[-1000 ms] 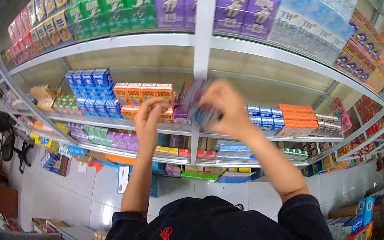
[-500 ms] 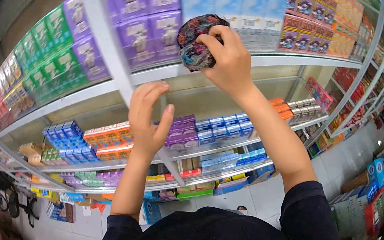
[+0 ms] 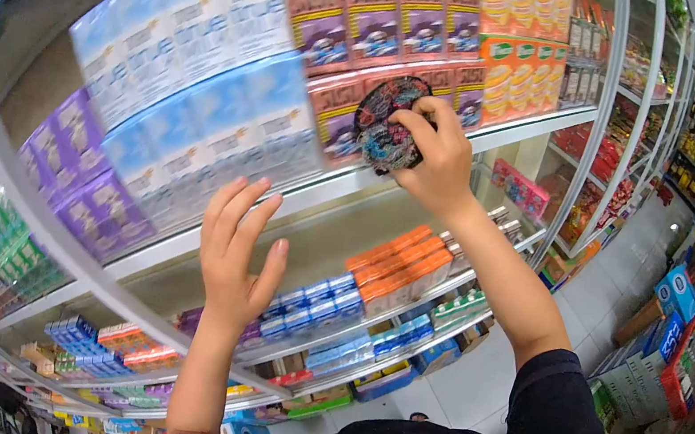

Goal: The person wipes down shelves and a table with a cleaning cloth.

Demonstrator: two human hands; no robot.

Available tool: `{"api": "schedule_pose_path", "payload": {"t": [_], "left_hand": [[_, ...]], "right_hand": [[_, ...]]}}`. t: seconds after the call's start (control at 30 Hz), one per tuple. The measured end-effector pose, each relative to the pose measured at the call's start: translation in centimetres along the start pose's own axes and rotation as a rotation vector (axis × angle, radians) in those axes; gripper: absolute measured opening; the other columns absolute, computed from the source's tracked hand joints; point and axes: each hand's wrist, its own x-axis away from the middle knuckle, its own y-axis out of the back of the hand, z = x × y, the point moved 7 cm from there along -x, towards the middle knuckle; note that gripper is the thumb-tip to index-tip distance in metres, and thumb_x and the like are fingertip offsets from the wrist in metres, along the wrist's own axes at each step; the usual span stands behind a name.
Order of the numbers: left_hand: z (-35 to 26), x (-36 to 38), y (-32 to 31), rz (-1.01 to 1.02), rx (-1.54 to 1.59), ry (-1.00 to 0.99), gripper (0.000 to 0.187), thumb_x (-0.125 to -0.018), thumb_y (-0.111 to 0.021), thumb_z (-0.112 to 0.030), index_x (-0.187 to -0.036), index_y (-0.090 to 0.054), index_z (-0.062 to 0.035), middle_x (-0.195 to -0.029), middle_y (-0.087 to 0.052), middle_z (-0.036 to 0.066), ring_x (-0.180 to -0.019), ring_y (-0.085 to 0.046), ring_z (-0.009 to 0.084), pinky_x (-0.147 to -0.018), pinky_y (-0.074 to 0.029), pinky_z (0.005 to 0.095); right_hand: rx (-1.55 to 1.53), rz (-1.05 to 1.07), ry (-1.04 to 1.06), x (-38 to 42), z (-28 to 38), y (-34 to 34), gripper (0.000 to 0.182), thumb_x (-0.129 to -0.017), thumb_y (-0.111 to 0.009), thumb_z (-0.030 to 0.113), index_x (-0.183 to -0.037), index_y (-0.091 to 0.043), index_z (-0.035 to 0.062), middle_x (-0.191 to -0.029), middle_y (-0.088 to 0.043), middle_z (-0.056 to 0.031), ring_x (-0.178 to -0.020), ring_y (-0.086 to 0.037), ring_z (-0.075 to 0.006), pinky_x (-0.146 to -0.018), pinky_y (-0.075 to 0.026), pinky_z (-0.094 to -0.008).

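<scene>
I see my right hand (image 3: 437, 160) grasping a mottled cloth (image 3: 387, 121), pressed against pink cartons (image 3: 337, 117) on the upper shelf (image 3: 518, 126); fingers hide its right edge. My left hand (image 3: 236, 254) hangs released, fingers spread.

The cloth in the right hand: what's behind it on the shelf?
The cloth in the right hand is pressed against the pink cartons on the upper shelf. It covers parts of their fronts, so the print there cannot be seen.

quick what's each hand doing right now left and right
Left hand: open, fingers spread, holding nothing.
Right hand: closed on a dark multicoloured cloth, pressed against the pink cartons.
</scene>
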Motion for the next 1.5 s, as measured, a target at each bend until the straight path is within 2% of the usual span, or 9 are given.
{"api": "schedule_pose_path", "payload": {"t": [0.17,0.27,0.37,0.5,0.77,1.03,1.23,1.3,1.5], "left_hand": [[-2.4,-2.6,-5.6,0.021,-0.137,-0.072,0.041,-0.072,-0.052,-0.014,-0.113,-0.052,-0.0043,-0.123,-0.045,0.017,-0.119,-0.034,0.0337,-0.100,-0.022,0.0446],[-0.7,-2.8,-9.8,0.116,-0.537,0.049,0.044,-0.078,-0.050,-0.032,-0.120,-0.049,-0.0193,-0.132,-0.036,0.011,-0.126,-0.026,0.0308,-0.104,-0.007,0.0447],[-0.3,-2.4,-11.1,0.009,-0.763,-0.068,0.043,-0.079,-0.048,-0.031,-0.120,-0.050,-0.0177,-0.134,-0.034,0.010,-0.127,-0.022,0.0321,-0.104,-0.005,0.0438],[-0.2,-2.3,-11.3,0.026,-0.830,-0.071,0.041,-0.084,-0.039,-0.036,-0.120,-0.050,-0.0181,-0.134,-0.033,0.010,-0.128,-0.021,0.0315,-0.104,-0.006,0.0433],[-0.1,-2.1,-11.6,-0.030,-0.910,-0.101,0.042,-0.087,-0.033,-0.038,-0.118,-0.051,-0.0161,-0.133,-0.035,0.011,-0.127,-0.024,0.0313,-0.104,-0.011,0.0449],[0.2,-2.0,-11.7,-0.053,-0.906,-0.096,0.042,-0.086,-0.035,-0.038,-0.117,-0.052,-0.0156,-0.133,-0.036,0.011,-0.126,-0.025,0.0312,-0.103,-0.012,0.0453],[0.3,-2.0,-11.5,-0.035,-0.867,-0.050,0.040,-0.085,-0.038,-0.040,-0.117,-0.052,-0.0206,-0.131,-0.038,0.012,-0.126,-0.025,0.0328,-0.104,-0.010,0.0452],[0.3,-1.9,-11.4,-0.025,-0.843,-0.018,0.039,-0.081,-0.045,-0.038,-0.116,-0.053,-0.0242,-0.132,-0.037,0.010,-0.126,-0.025,0.0315,-0.104,-0.009,0.0445],[0.3,-2.1,-11.2,-0.038,-0.821,0.015,0.040,-0.078,-0.050,-0.039,-0.117,-0.052,-0.0287,-0.132,-0.037,0.005,-0.127,-0.025,0.0273,-0.105,-0.009,0.0430]], "right_hand": [[-0.010,-0.044,-0.047,1.0,-6.4,3.5,0.043,-0.046,-0.071,0.007,-0.086,-0.057,0.0099,-0.086,-0.048,-0.0070,-0.078,-0.051,-0.0259,-0.062,-0.045,-0.0334],[-0.002,-0.059,-0.113,1.6,-11.3,5.6,0.043,-0.047,-0.070,0.006,-0.088,-0.057,0.0100,-0.087,-0.048,-0.0074,-0.080,-0.052,-0.0264,-0.066,-0.045,-0.0345],[0.094,-0.113,-0.197,1.9,-17.6,8.6,0.045,-0.048,-0.069,0.004,-0.091,-0.056,0.0091,-0.089,-0.048,-0.0088,-0.083,-0.052,-0.0281,-0.070,-0.044,-0.0351],[0.190,-0.253,-0.362,3.6,-27.7,13.2,0.043,-0.055,-0.068,0.003,-0.096,-0.055,0.0050,-0.095,-0.050,-0.0106,-0.089,-0.052,-0.0296,-0.076,-0.043,-0.0341],[0.439,-0.318,-0.568,4.7,-37.0,18.8,0.040,-0.061,-0.066,0.012,-0.099,-0.056,0.0017,-0.098,-0.053,-0.0136,-0.091,-0.053,-0.0315,-0.079,-0.041,-0.0356],[0.288,-0.324,-0.544,4.8,-33.9,16.9,0.040,-0.058,-0.066,0.011,-0.095,-0.057,0.0007,-0.093,-0.056,-0.0144,-0.088,-0.055,-0.0310,-0.077,-0.042,-0.0344],[0.151,-0.262,-0.461,3.9,-26.8,13.0,0.039,-0.056,-0.067,0.007,-0.093,-0.056,0.0010,-0.091,-0.055,-0.0130,-0.086,-0.054,-0.0312,-0.075,-0.043,-0.0343],[0.086,-0.226,-0.439,3.4,-23.8,11.4,0.039,-0.055,-0.067,0.005,-0.092,-0.056,0.0015,-0.090,-0.054,-0.0128,-0.085,-0.054,-0.0312,-0.073,-0.043,-0.0344],[-0.089,-0.080,-0.315,2.1,-15.0,6.8,0.042,-0.052,-0.069,0.005,-0.091,-0.054,0.0047,-0.085,-0.049,-0.0109,-0.076,-0.053,-0.0299,-0.066,-0.044,-0.0359]]}}
